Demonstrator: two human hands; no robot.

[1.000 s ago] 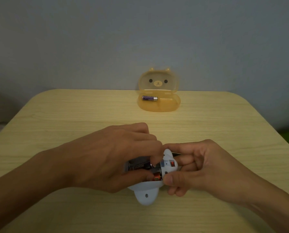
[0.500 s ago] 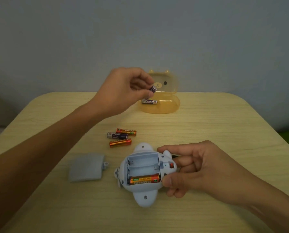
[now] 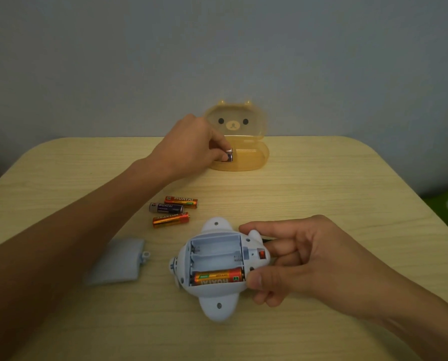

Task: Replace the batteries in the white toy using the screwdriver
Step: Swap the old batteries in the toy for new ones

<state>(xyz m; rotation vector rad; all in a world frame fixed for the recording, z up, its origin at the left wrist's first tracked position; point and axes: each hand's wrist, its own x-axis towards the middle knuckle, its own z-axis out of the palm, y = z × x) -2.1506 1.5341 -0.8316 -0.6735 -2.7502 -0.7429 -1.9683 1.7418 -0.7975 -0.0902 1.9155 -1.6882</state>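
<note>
The white toy (image 3: pixel 217 303) lies belly up on the table, its battery bay open. One orange battery (image 3: pixel 217 278) sits in the nearest slot; the other two slots are bare. My right hand (image 3: pixel 303 259) grips the toy's right end. My left hand (image 3: pixel 191 144) reaches into the orange bear-faced box (image 3: pixel 251 160) at the back and pinches a purple battery (image 3: pixel 229 155). Three loose batteries (image 3: pixel 172 209) lie between box and toy. The grey battery cover (image 3: pixel 118 261) rests left of the toy. A dark tip, perhaps the screwdriver, shows behind my right fingers.
The wooden table (image 3: pixel 322 183) has rounded far corners and ends at a grey wall. The box lid stands upright behind its tray. A green patch of floor (image 3: pixel 446 201) shows past the table's right edge.
My left hand left the toy's bay carrying a purple battery, rose toward the box, and now dips into its tray. The loose batteries and cover came into sight. My right hand stayed put.
</note>
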